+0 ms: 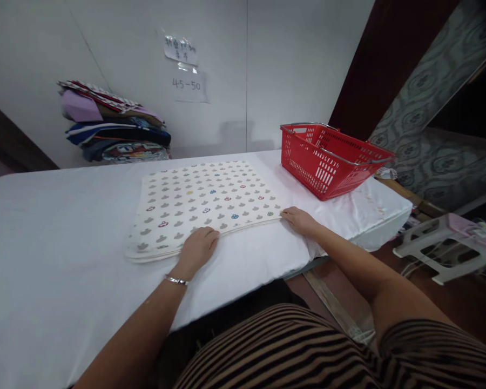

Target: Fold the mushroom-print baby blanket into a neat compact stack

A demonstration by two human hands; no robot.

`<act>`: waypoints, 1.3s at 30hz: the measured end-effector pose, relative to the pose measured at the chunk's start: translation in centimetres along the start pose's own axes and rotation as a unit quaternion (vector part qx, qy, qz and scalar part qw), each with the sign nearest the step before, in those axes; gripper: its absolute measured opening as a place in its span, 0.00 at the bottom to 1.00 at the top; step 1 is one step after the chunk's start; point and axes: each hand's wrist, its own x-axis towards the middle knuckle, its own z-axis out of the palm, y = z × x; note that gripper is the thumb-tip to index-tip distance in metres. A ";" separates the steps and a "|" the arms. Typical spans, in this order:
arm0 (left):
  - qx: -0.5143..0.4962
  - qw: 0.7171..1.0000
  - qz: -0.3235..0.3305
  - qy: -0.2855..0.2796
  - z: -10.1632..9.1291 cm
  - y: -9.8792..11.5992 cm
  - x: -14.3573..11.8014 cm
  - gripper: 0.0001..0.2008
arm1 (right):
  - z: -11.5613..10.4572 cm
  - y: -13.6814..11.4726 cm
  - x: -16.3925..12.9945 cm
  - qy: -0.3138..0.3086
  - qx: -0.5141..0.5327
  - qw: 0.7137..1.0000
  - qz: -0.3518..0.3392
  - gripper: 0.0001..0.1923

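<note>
**Both hands on the near edge of a folded patterned cloth**

At the middle of the desk (pixel 56 281), which is covered in white fabric, lies a folded cream cloth (pixel 204 202) printed with rows of small grey shapes and a few coloured ones. It lies flat, its layered near edge running roughly along the desk's front edge and set a little back from it. The left hand (pixel 198 246) rests palm down on that near edge, towards the cloth's left end, fingers flat and loosely together, clamped on nothing; a thin bracelet (pixel 176 280) circles its wrist. The right hand (pixel 300 219) touches the cloth's near right corner, its fingertips on the edge; whether they pinch the layers cannot be told.

Near the desk's far right corner stands a red plastic basket (pixel 328 162) with metal handles, just beside the cloth but apart from it. At the far left edge, against the wall, sits a stack of folded textiles (pixel 113 127) in mixed colours, well apart from the hands. Two paper notes (pixel 184 67) are stuck on the wall above. Nothing lies between the hands and the cloth.
</note>
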 end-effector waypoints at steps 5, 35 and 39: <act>0.025 1.000 -0.008 -0.009 -0.4 -0.1 -0.2 0.11 | -0.1 -0.1 0.3 -0.028 -0.049 0.998 0.005 0.16; 0.003 0.999 0.040 0.010 0.0 0.0 -1.8 0.10 | -1.1 0.2 3.0 -0.067 0.330 0.842 0.421 0.17; -0.007 0.999 0.038 0.008 0.1 -0.1 -1.8 0.10 | -1.3 0.2 3.7 -0.112 0.274 0.855 0.425 0.13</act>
